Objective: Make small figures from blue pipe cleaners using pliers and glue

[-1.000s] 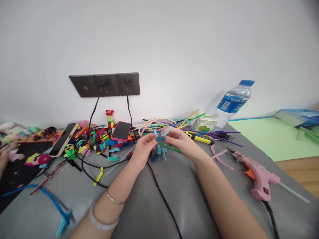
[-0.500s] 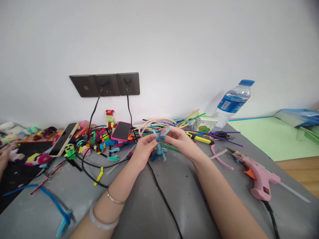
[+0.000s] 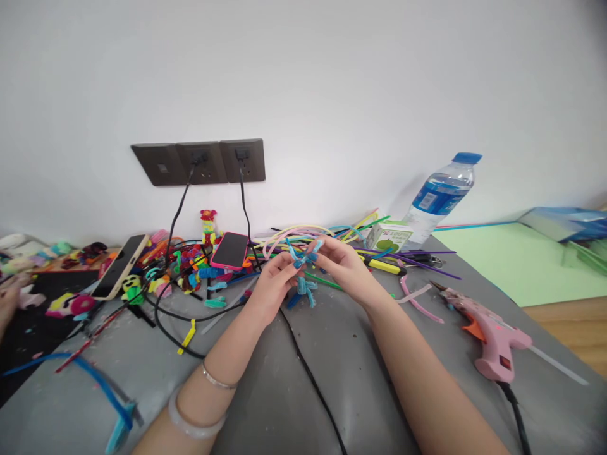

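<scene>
Between my hands, at the middle of the view, is a light blue pipe cleaner (image 3: 317,245) with its ends sticking up above the fingers. My left hand (image 3: 274,283) pinches it from the left, thumb against fingertips. From the other side my right hand (image 3: 342,268) pinches it too, the fingertips of both hands almost meeting. Just beneath them lies a small bent blue and teal pipe cleaner piece (image 3: 303,291) on the grey table (image 3: 351,385). My fingers hide part of the held piece.
A pink hot glue gun (image 3: 497,341) lies at right, near a tilted water bottle (image 3: 441,196) and a small box (image 3: 389,235). Loose pipe cleaners (image 3: 296,232), a pink-edged phone (image 3: 230,250) and black cables (image 3: 303,360) are around. Another person's hand (image 3: 8,303) shows at far left.
My fingers have shifted slightly around the light blue pipe cleaner, whose right end is tilted a little differently. Both hands keep their pinch; the rest stays put.
</scene>
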